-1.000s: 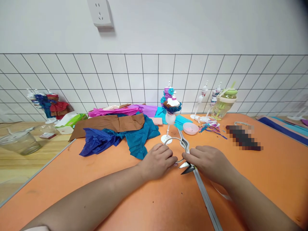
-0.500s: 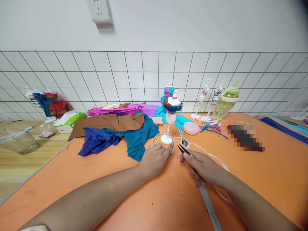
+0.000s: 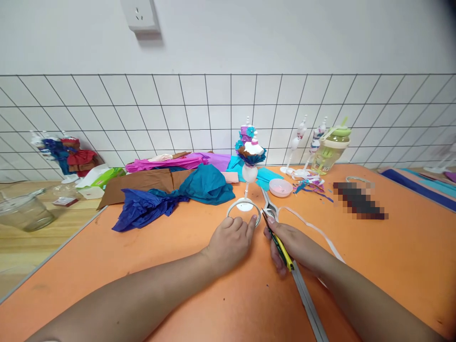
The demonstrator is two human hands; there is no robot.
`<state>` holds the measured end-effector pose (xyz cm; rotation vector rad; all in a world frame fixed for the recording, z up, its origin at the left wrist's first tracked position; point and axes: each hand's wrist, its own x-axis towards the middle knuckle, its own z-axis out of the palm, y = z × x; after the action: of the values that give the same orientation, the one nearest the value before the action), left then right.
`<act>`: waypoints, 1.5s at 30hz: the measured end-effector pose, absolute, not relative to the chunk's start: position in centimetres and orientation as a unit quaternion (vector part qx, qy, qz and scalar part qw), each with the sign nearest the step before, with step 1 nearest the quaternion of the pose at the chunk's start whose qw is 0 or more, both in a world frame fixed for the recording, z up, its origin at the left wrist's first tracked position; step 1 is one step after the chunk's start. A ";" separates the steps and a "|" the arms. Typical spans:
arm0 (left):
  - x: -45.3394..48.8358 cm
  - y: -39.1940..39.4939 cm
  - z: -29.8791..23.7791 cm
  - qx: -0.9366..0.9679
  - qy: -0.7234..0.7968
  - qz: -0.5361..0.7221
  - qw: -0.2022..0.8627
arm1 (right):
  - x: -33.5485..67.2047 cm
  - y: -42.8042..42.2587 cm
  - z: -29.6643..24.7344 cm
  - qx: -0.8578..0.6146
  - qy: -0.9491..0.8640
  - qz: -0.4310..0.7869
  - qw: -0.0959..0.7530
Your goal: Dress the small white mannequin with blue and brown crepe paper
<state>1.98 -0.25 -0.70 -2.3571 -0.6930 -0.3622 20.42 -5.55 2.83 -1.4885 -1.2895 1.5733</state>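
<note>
My left hand [image 3: 231, 241] is closed on the near side of a thin roll of white tape [image 3: 228, 208], its index finger pressed on the ring's right side. My right hand [image 3: 292, 240] grips a pair of scissors [image 3: 283, 250] with dark blades and yellow on the handle. The blade tips point up and left, close beside the roll. A white strip of tape [image 3: 320, 232] curves over the table to the right of the right hand. Just behind the roll stands a white doll form [image 3: 250, 175] on a stand, with a brown and teal paper skirt.
Crumpled blue paper [image 3: 137, 211], teal paper [image 3: 210, 185] and brown paper [image 3: 138, 185] lie left on the orange table [image 3: 185, 304]. A pink bowl [image 3: 280, 188], paper scraps [image 3: 311, 185] and a green-lidded bottle [image 3: 331, 149] are right. A grey strip [image 3: 309, 304] runs below the right hand.
The scissors have turned in my right hand, showing more yellow, with tips nearer the tape roll. A teal paper flap has folded back from the table's front. The left hand stays on the roll.
</note>
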 end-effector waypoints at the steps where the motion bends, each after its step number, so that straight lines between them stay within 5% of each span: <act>1: 2.0 -0.4 -0.7 -0.899 -0.262 -0.139 0.323 | 20.4 -5.5 2.8 -0.563 -0.486 0.592 0.309; 20: 1.9 -0.3 -0.4 -0.899 -0.266 -0.147 0.315 | 20.0 -5.2 2.1 -0.577 -0.518 0.542 0.323; 28: 1.2 1.8 -1.3 -0.915 -0.312 -0.195 0.165 | 28.2 -4.4 4.0 -0.789 -0.578 0.105 0.179; 33: 1.5 1.7 -1.5 -0.921 -0.298 -0.232 0.098 | 30.5 -5.8 1.1 -0.824 -0.533 0.175 0.076; 45: 2.1 1.0 -1.0 -0.928 -0.247 -0.266 0.081 | 32.9 -4.7 -1.3 -0.763 -0.635 0.113 0.052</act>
<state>2.08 1.01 -0.96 -2.7760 -0.7385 -0.7944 32.94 -4.67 -1.31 -2.3205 -1.9308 0.3442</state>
